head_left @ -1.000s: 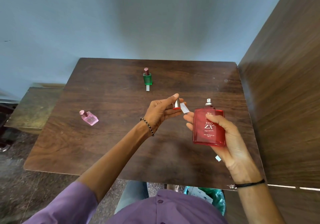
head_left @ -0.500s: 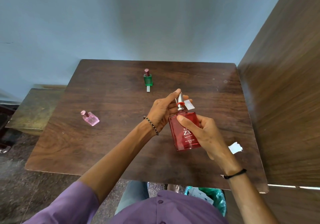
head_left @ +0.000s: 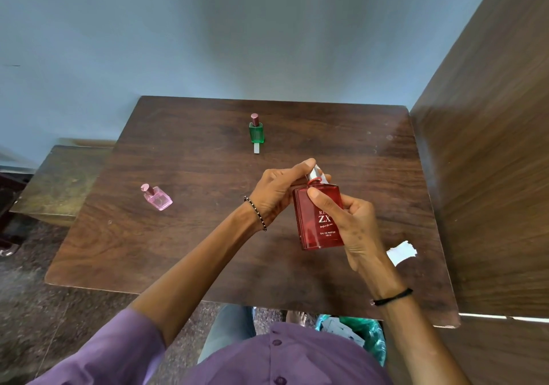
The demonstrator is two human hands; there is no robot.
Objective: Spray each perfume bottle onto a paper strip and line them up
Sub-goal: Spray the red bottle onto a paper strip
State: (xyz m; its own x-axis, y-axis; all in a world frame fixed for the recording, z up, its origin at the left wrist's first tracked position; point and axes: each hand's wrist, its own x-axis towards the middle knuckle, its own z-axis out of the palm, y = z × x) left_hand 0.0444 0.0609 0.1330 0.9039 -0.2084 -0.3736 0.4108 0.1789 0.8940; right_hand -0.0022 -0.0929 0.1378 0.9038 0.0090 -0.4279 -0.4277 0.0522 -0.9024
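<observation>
My right hand [head_left: 353, 224] wraps the flat red glass bottle [head_left: 318, 221], thumb across its front, holding it upright above the wooden table [head_left: 193, 230]. My left hand [head_left: 279, 188] pinches the silver cap [head_left: 314, 173] on the neck, a paper strip [head_left: 325, 179] tucked behind. The green bottle [head_left: 256, 130] stands over its strip; the pink bottle [head_left: 157, 197] sits far left.

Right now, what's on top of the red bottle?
A silver cap sits on the red bottle, pinched by the left hand. A white paper strip peeks out behind it. The nozzle underneath is covered.
</observation>
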